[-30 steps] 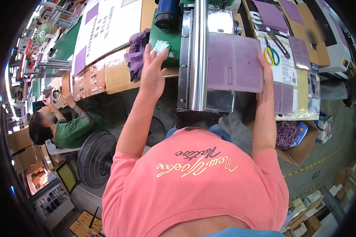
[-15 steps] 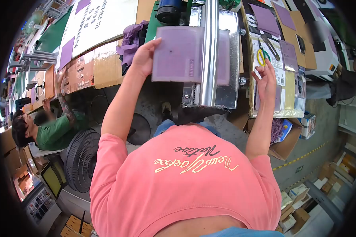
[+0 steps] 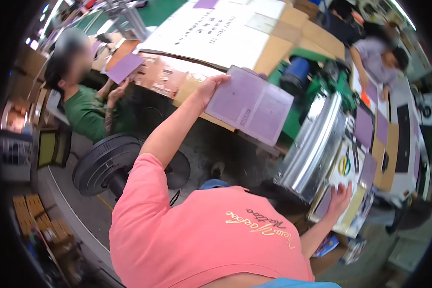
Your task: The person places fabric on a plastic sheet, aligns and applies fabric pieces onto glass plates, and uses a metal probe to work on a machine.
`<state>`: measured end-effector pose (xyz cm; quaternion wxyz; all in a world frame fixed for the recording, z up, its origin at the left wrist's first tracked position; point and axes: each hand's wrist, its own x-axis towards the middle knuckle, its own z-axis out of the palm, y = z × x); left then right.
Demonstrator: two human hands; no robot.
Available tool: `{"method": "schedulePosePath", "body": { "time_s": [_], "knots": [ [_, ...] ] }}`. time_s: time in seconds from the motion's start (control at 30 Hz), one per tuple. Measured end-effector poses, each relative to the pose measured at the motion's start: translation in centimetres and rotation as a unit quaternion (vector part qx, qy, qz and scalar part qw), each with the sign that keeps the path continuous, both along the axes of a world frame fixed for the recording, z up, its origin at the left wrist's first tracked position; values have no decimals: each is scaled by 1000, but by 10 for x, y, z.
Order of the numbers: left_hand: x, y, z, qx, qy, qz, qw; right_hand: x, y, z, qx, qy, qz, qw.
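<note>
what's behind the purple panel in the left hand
Past the edges of the purple panel, held by the left hand, a green surface and brown cardboard show. Whatever lies directly behind its middle is covered.

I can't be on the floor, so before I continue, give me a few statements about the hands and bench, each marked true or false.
1. The left hand holds the purple panel. True.
2. The purple panel is under the metal roller. False: it is held clear of the metal roller.
3. The right hand grips the scissors. False: the scissors lie apart from it.
4. The co-worker in green holds a purple sheet. True.
5. The nearest fan is white. False: it is black.
</note>
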<state>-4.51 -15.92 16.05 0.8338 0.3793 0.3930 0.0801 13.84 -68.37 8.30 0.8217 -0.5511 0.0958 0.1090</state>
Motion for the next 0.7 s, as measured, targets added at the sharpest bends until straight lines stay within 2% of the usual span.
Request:
{"method": "schedulePosePath", "body": {
  "time_s": [0.03, 0.1, 0.17, 0.2, 0.27, 0.3, 0.33, 0.37, 0.43, 0.5, 0.53, 0.6, 0.67, 0.7],
  "knots": [
    [-9, 19, -2, -7, -21, 14, 1000, -1, 2, 4, -1, 1, -3, 1000],
    [-31, 50, 7, 27, 18, 46, 998, -2, 4, 9, -4, 1, -25, 1000],
    [-55, 99, -14, 23, -23, 17, 999, -8, 10, 23, -15, -3, -41, 999],
    [-61, 113, -8, 26, -28, 23, 999, -8, 9, 25, -13, -3, -50, 999],
    [-72, 137, 6, 149, 77, 89, 982, -13, 16, 33, -12, -14, -69, 997],
    [-75, 154, 8, 151, 73, 93, 981, -37, 45, 55, -32, -100, -43, 994],
    [-77, 176, 9, 264, 93, 93, 956, -60, 72, 76, -51, -184, -18, 981],
    [-77, 200, 8, 372, 113, 90, 917, -61, 78, 81, -50, -189, -16, 981],
    [-74, 247, 8, 570, 148, 81, 804, -68, 85, 88, -54, -215, 6, 975],
    [-69, 286, 11, 805, 182, 21, 564, -67, 92, 101, -49, -116, -46, 991],
    [-71, 300, 7, 804, 177, 23, 567, -66, 97, 103, -52, -121, -48, 990],
    [-80, 322, -6, 876, 273, -86, 388, -66, 103, 109, -87, -52, -118, 988],
    [-90, 337, -35, 765, 466, -238, 375, -63, 105, 110, -91, -67, -108, 988],
    [-99, 349, -71, 787, 444, -187, 386, -62, 104, 107, -91, -75, -94, 989]
  ]
}}
